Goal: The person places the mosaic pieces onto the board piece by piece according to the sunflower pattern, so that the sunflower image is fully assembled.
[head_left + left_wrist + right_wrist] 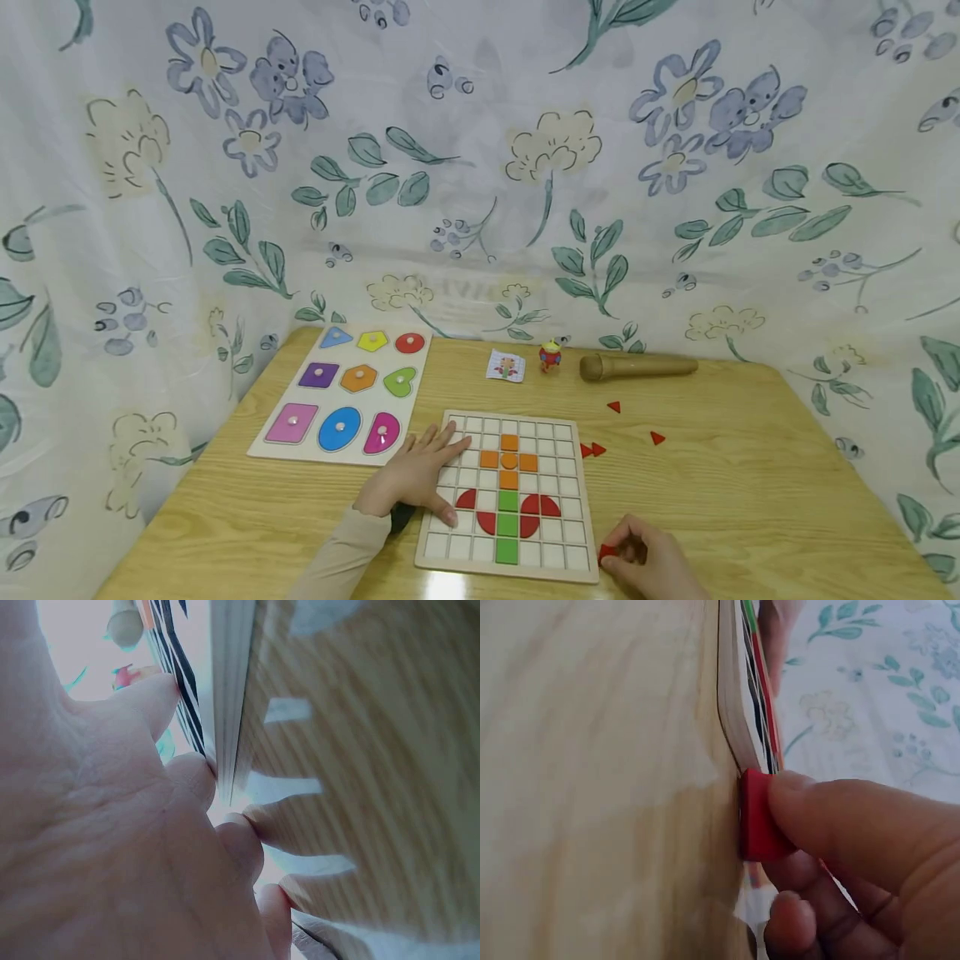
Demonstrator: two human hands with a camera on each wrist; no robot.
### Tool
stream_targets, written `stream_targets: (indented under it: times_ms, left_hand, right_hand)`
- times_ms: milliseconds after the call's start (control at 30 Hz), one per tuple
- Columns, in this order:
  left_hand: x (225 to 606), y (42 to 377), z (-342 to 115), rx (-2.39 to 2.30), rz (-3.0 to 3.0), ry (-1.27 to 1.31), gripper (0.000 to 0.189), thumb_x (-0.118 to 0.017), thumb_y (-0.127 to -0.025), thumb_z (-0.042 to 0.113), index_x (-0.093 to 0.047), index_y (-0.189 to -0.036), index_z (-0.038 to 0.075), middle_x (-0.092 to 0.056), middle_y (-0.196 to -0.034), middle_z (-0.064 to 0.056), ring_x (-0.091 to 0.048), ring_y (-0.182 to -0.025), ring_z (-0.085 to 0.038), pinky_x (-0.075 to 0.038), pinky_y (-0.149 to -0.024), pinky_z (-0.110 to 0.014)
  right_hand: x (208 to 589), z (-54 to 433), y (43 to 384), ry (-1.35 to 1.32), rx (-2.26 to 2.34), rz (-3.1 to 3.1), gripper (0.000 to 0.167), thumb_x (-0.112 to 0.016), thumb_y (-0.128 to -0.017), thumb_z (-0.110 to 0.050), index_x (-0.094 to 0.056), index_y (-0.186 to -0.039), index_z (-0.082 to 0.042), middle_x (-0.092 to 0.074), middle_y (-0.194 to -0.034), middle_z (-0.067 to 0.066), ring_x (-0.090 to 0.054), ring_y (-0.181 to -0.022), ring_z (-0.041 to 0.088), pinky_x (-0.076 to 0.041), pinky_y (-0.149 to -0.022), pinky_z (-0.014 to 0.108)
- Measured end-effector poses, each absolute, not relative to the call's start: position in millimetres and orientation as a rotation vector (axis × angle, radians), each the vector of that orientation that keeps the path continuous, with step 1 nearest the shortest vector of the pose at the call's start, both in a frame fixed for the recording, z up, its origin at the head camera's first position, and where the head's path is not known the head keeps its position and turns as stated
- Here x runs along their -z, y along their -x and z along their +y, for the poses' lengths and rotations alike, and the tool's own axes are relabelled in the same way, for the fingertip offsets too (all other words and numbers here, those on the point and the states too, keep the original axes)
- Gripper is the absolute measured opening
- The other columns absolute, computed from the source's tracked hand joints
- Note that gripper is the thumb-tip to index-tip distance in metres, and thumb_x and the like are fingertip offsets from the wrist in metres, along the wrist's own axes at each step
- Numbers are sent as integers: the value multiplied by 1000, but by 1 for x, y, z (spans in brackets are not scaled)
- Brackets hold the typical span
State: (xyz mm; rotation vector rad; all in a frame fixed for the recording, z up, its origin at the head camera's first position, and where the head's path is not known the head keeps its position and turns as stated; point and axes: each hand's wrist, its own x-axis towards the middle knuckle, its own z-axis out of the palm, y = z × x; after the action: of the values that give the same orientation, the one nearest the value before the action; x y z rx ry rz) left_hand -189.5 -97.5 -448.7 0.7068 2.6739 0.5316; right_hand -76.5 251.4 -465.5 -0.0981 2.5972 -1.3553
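At lower right, the right hand (pixel 651 562) pinches a red piece (pixel 606 552) beside the corner of the grid board (pixel 532 554), lower centre. The left hand (pixel 414 475), fingers spread, rests across its left edge. Farther, right of centre, lie red triangles (pixel 657 437), then a microphone (pixel 637 367).

Left hand (pixel 415 477) blocks grid board (pixel 551 532) from left; passage right of red triangles (pixel 657 437).
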Motion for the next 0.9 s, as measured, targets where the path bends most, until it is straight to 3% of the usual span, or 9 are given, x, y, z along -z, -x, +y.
stream_targets:
  times_ms: [100,200,400,567,733,900]
  left_hand:
    - [448,189,-97,-533,2674,-710,108,-86,-61,50,-34,-151,20,-18,-162,-14,-11,-149,-43,-12,-116,-65]
    - [447,188,-97,-532,2676,-710,108,-86,-61,50,-34,-151,19,-19,-162,-14,-11,-149,-43,-12,-116,-66]
    - [448,189,-98,-533,2676,-718,108,-86,-61,50,-34,-151,19,-19,-162,-14,-11,-149,-43,-13,-116,-66]
    - [449,188,-99,-531,2674,-715,108,-86,-61,50,-34,-152,19,-18,-162,-14,-11,-149,-43,-12,-116,-66]
    - [449,188,-98,-528,2674,-726,109,-86,-61,50,-34,-151,19,-19,-162,-14,-12,-149,-43,-12,-116,-66]
    - [447,188,-97,-519,2678,-721,108,-86,-61,50,-34,-151,19,-19,-162,-13,-12,-149,-43,-12,-117,-65]
  right_hand:
    - [465,254,83,3,1428,2593,20,-75,-83,-12,-66,-98,-2,-64,-83,4,-51,-67,2,-43,-59,18]
    - [466,260,96,-77,1521,2529,29,-72,-87,-12,-66,-111,2,-68,-91,6,-56,-73,1,-48,-63,18]
    - [462,259,123,-96,1608,2377,39,-67,-92,-19,-61,-121,6,-65,-88,-1,-53,-68,6,-46,-57,20]
    - [454,237,140,-76,1629,2296,42,-69,-90,-26,-62,-120,3,-68,-89,-4,-55,-67,9,-48,-60,21]
    - [447,198,153,90,1714,2209,37,-69,-90,-18,-62,-115,9,-68,-80,-1,-59,-64,8,-52,-59,20]
    - [446,156,161,210,1675,2207,28,-71,-88,-15,-66,-106,6,-70,-79,1,-62,-61,7,-55,-57,21]
